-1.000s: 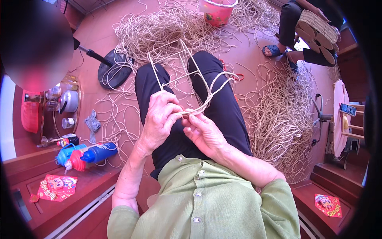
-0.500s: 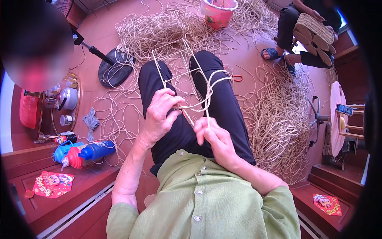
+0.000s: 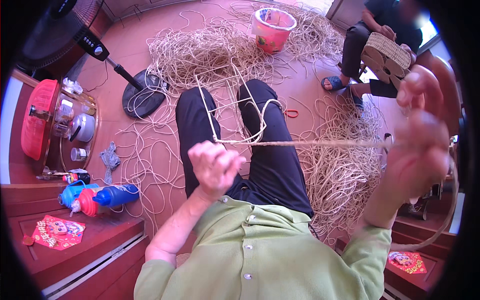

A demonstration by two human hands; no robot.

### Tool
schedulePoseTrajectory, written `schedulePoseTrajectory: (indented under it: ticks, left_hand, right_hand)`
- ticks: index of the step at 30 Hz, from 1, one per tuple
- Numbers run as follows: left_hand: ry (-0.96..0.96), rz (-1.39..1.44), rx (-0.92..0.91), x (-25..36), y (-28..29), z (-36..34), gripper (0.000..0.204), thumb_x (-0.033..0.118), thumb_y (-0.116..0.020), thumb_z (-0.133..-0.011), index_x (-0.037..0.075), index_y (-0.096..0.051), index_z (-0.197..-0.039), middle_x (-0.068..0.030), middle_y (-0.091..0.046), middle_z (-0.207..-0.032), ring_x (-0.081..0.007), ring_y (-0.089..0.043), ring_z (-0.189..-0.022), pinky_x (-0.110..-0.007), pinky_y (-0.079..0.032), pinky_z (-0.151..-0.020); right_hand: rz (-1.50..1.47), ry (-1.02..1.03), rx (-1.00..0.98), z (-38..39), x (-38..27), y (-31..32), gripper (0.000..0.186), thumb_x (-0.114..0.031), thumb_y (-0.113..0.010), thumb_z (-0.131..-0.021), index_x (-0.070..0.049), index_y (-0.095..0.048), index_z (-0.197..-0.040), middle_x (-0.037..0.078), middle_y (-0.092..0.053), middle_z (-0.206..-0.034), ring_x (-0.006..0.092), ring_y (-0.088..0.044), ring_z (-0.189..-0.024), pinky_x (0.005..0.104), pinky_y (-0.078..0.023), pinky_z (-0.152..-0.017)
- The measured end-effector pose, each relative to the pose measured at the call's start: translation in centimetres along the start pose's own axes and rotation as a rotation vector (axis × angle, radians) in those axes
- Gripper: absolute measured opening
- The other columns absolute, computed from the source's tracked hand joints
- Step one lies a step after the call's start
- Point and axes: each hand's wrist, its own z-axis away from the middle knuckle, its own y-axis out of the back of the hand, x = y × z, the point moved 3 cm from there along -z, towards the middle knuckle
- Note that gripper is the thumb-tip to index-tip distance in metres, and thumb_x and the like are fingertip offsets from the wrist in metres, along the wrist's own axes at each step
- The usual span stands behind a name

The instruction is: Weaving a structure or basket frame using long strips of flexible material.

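Your left hand is curled shut on the near end of a taut twisted cord, pinching it just where it meets the wire frame that rests across your black-trousered lap. Your right hand, out at three o'clock, is closed around the far end of that same cord, pulled well away from the left, so the cord runs nearly level between both grips.

At twelve o'clock a big tangle of pale cord spreads over the red floor, with a pink bucket standing beyond it. More loose cord lies heaped at your right knee, right under the stretched line. Small orange scissors lie on the floor near that knee. At ten o'clock stands a fan's round black base. At eight o'clock blue bottles lie on their sides, beside a round tray with a metal teapot. At one o'clock another person sits holding a woven basket piece.
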Motion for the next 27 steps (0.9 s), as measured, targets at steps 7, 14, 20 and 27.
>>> schedulePoseTrajectory:
  ticks: [7, 14, 20, 27]
  left_hand:
    - [0.154, -0.022, -0.244, 1.3, -3.1, 0.3, 0.044, 0.003, -0.078, -0.076, 0.011, -0.071, -0.118, -0.0014, -0.055, -0.072, -0.0189, -0.055, -0.064, -0.034, -0.040, -0.066]
    - [0.094, 0.034, -0.053, -0.2, -3.3, 0.8, 0.039, 0.001, -0.073, -0.071, 0.010, -0.073, -0.109, -0.0010, -0.058, -0.071, -0.0189, -0.057, -0.062, -0.035, -0.044, -0.059]
    - [0.118, 0.152, -0.094, -0.8, -1.3, 1.0, 0.025, -0.001, -0.075, -0.074, 0.006, -0.068, -0.096, -0.0052, -0.061, -0.073, -0.0241, -0.057, -0.062, -0.037, -0.044, -0.059]
    - [0.077, 0.202, -0.251, -2.8, 2.4, 1.0, 0.027, -0.005, -0.076, -0.074, 0.002, -0.063, -0.096, -0.0103, -0.066, -0.083, -0.0289, -0.064, -0.074, -0.037, -0.052, -0.069]
  right_hand:
    - [-0.137, -0.193, -0.245, -6.6, 6.9, -3.5, 0.052, -0.040, -0.039, -0.110, 0.004, -0.067, -0.113, 0.018, -0.068, -0.121, 0.0152, -0.068, -0.097, 0.0209, -0.052, -0.074]
    - [-0.787, -0.574, -0.043, -6.3, 12.8, -10.6, 0.046, -0.039, -0.043, -0.110, 0.001, -0.067, -0.109, 0.007, -0.070, -0.087, 0.0105, -0.064, -0.058, 0.0166, -0.048, -0.050]
    - [-0.885, -0.970, 0.053, -2.3, 24.1, -15.1, 0.044, -0.030, -0.042, -0.110, 0.010, -0.060, -0.111, 0.024, -0.068, -0.114, 0.0275, -0.072, -0.102, 0.0330, -0.062, -0.087]
    - [-0.802, -1.360, 0.094, 9.5, 30.9, -17.6, 0.043, -0.031, -0.044, -0.110, 0.010, -0.058, -0.109, 0.023, -0.067, -0.110, 0.0312, -0.071, -0.105, 0.0351, -0.062, -0.088]
